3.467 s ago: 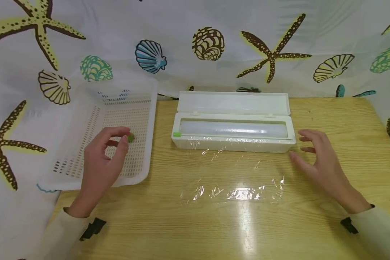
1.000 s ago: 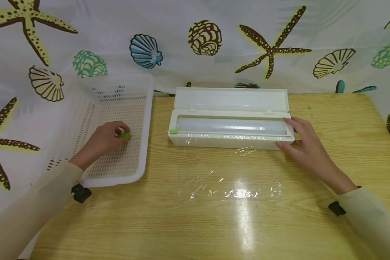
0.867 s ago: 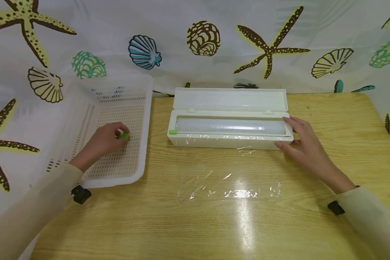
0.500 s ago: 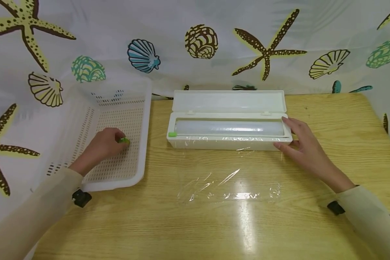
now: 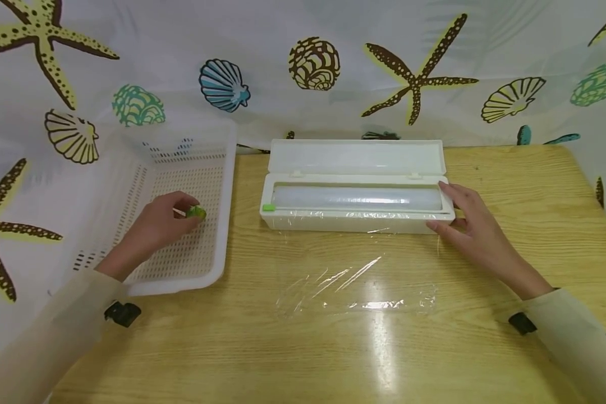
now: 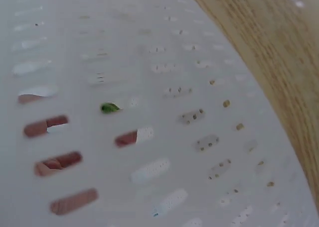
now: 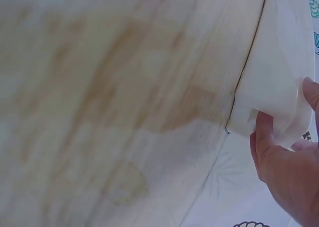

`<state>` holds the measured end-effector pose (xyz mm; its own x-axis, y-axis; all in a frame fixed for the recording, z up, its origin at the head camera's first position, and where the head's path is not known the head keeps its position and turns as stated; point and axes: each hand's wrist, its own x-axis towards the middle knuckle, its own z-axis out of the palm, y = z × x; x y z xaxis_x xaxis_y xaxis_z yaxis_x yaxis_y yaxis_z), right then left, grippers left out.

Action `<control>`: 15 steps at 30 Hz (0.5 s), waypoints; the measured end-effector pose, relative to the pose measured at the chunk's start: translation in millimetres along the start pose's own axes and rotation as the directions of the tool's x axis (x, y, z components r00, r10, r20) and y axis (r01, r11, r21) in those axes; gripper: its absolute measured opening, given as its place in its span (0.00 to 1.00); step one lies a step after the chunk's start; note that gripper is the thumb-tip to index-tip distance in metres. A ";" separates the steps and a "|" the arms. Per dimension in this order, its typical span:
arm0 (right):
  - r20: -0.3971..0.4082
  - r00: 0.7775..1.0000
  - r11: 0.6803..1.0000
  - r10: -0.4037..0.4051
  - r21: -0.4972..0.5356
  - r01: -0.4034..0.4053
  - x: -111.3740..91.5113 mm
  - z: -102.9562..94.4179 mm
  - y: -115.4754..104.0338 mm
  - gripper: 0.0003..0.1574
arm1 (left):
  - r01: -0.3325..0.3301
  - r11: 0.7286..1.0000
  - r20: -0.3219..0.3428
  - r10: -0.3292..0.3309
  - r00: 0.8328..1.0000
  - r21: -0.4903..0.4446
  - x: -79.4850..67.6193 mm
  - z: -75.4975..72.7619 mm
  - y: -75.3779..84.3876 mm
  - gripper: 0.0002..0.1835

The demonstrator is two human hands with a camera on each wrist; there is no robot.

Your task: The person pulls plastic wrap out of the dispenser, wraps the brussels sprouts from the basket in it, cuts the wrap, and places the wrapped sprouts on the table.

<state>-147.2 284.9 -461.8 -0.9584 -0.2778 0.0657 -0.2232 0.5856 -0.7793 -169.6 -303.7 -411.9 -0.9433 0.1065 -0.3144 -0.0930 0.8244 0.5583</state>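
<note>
My left hand [image 5: 164,221] is inside the white plastic basket [image 5: 230,168], pinching a small bright-green object [image 5: 197,212] with a pale, stick-like part; its kind cannot be told. The left wrist view looks through the slotted basket wall [image 6: 164,182], where bits of skin and a green patch [image 6: 109,108] show. On the right, my right hand [image 5: 477,230] grips the end of a white cling film box [image 5: 353,223], thumb at the front and fingertips at the top corner. Its lid stands raised, with the film roll [image 5: 358,197] inside. The right wrist view shows fingers [image 7: 265,130] at the box end.
A sheet of clear cling film [image 5: 353,280] stretches from the box's front edge over the wooden table [image 5: 262,359]. A small green slider [image 5: 269,207] sits at the box's left front corner. Behind hangs a white cloth [image 5: 278,33] printed with shells and starfish.
My left hand has reached into the basket and pinched the green object, now lifting slightly. My right hand has moved left onto the box end. The film's glints have shifted.
</note>
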 end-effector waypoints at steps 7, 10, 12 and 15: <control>-0.005 1.000 1.000 0.005 0.008 -0.005 1.3 -0.7 -2.6 0.51 | -0.022 1.000 -0.090 0.022 0.996 0.004 -10.4 -0.8 7.4 0.29; -0.005 1.000 1.000 0.015 0.007 -0.015 1.1 -0.8 -3.8 0.51 | -0.027 0.999 -0.151 0.023 0.988 -0.022 -16.0 0.2 13.0 0.29; -0.003 1.000 1.000 0.019 0.007 -0.019 0.5 -0.9 -4.2 0.51 | -0.038 0.999 -0.185 0.031 0.982 -0.038 -19.9 0.7 18.0 0.28; 0.001 1.000 1.000 0.019 0.008 -0.019 -0.3 -0.7 -4.2 0.50 | -0.058 0.997 -0.233 0.043 0.972 -0.060 -26.4 1.8 25.4 0.27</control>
<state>-146.0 283.1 -458.0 -0.9623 -0.2673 0.0505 -0.2036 0.5844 -0.7855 -146.4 -284.6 -390.8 -0.9947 0.0094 -0.1025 -0.0565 0.7823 0.6204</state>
